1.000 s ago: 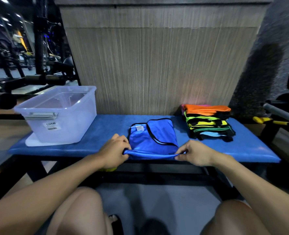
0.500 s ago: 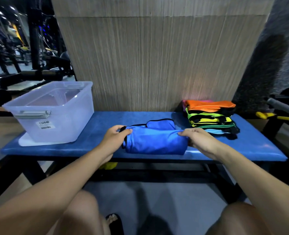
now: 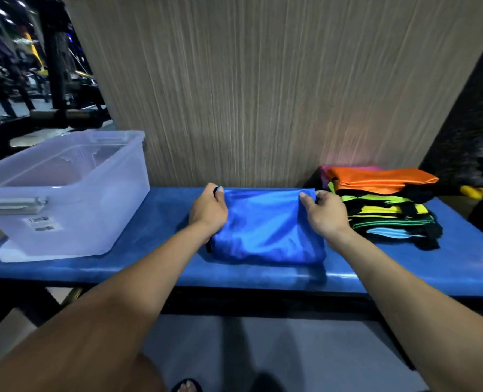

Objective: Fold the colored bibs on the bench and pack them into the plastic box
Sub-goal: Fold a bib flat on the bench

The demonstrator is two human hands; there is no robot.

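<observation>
A blue bib (image 3: 265, 227) lies folded in half on the blue bench (image 3: 161, 267), in the middle. My left hand (image 3: 209, 212) pinches its far left corner and my right hand (image 3: 323, 213) pinches its far right corner, both at the bib's back edge. A clear plastic box (image 3: 64, 193) stands open at the bench's left end. A stack of colored bibs (image 3: 384, 205), orange on top with green, yellow and light blue below, sits at the right end.
A wood-grain wall panel (image 3: 263, 89) rises right behind the bench. Gym equipment (image 3: 50, 89) stands in the dark at the back left. My knees and the grey floor (image 3: 263, 349) are below the bench's front edge.
Both hands carried the bib's near edge up and over to the far side, folding the blue bib in half. The hands now sit at its back edge.
</observation>
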